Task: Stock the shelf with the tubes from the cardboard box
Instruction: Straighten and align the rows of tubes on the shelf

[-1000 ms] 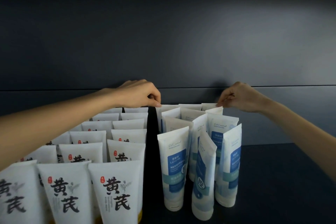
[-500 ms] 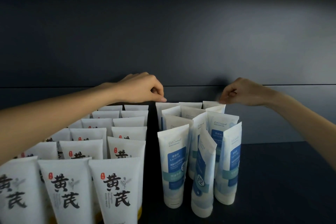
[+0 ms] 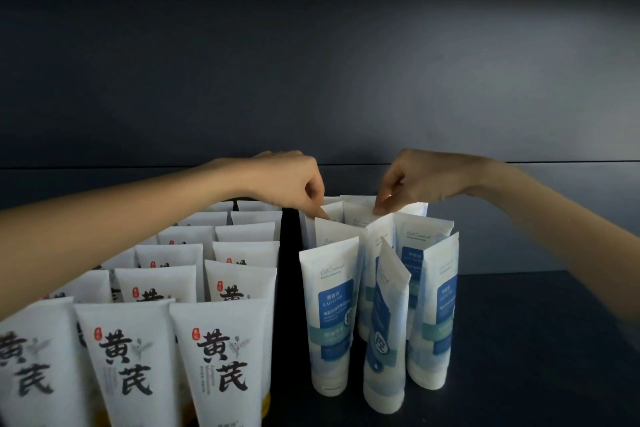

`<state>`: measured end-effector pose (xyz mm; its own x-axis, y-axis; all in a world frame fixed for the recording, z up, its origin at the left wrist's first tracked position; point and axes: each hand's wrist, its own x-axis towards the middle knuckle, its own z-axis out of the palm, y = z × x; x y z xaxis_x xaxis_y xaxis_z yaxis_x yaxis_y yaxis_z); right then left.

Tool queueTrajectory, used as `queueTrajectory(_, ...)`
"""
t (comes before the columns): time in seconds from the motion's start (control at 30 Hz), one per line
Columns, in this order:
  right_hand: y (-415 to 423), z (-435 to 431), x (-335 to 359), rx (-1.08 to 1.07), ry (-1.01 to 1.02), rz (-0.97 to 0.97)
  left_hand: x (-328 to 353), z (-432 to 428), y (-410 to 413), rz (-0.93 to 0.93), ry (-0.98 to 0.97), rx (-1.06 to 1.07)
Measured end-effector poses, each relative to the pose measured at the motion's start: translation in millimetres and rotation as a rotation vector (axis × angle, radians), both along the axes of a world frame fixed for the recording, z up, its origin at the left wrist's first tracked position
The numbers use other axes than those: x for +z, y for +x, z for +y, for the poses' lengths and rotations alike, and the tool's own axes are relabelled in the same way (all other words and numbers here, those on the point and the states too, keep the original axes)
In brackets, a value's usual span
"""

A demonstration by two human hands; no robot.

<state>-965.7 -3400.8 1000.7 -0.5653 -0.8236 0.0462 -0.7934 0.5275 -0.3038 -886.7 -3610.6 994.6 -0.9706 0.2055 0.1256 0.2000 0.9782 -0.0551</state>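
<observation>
Left hand and right hand have come closer together, both pinching tops of blue-labelled tubes.

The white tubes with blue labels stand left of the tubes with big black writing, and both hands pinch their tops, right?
No. In the head view the white plastic tubes with blue labels stand right of the white tubes with big black writing, not left. The left hand and right hand do pinch their tops.
</observation>
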Motion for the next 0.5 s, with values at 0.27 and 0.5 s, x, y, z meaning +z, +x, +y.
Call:
queueTrajectory(0.27, -5.4, -12.6, -4.6, 0.021, 0.002, 0.001, 1.5, -9.1, 2.8, 0.049, -0.030, 0.010)
queueTrajectory(0.5, -11.1, -15.6, -12.4, 0.024, -0.084, 0.101, -2.7, -11.7, 4.6, 0.126, -0.082, -0.029)
